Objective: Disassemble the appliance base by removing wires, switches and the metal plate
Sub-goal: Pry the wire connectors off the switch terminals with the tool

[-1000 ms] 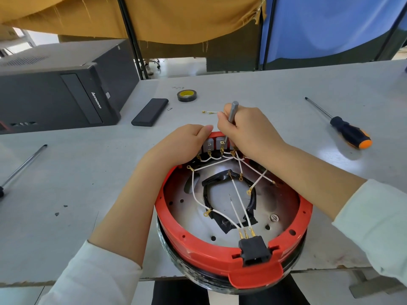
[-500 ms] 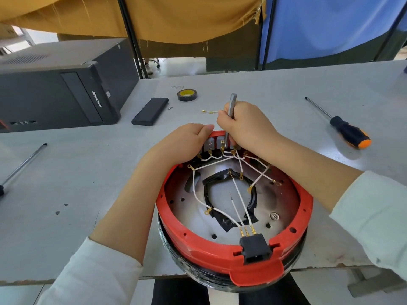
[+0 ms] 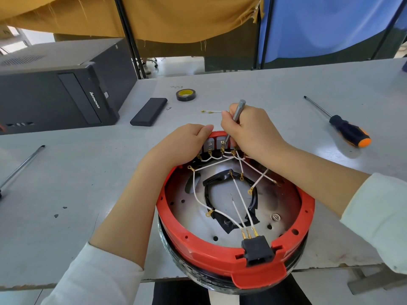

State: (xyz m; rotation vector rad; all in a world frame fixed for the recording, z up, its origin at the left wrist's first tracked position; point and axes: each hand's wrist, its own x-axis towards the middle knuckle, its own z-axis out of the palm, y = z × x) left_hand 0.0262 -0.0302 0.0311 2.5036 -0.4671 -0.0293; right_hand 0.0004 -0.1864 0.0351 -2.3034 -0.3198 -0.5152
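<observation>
The red appliance base [image 3: 233, 256] sits at the near edge of the desk [image 3: 88, 172], overhanging it, and the left hand [image 3: 182, 144] curls over the far rim to steady it. The right hand [image 3: 248, 130] grips a slim metal driver [image 3: 237, 113], tip down among the switches [image 3: 214, 144] and white wires [image 3: 220, 159] (tight quarters there). Risk as I see it: the tip slips off and nicks a wire, or the base tips off the desk
</observation>
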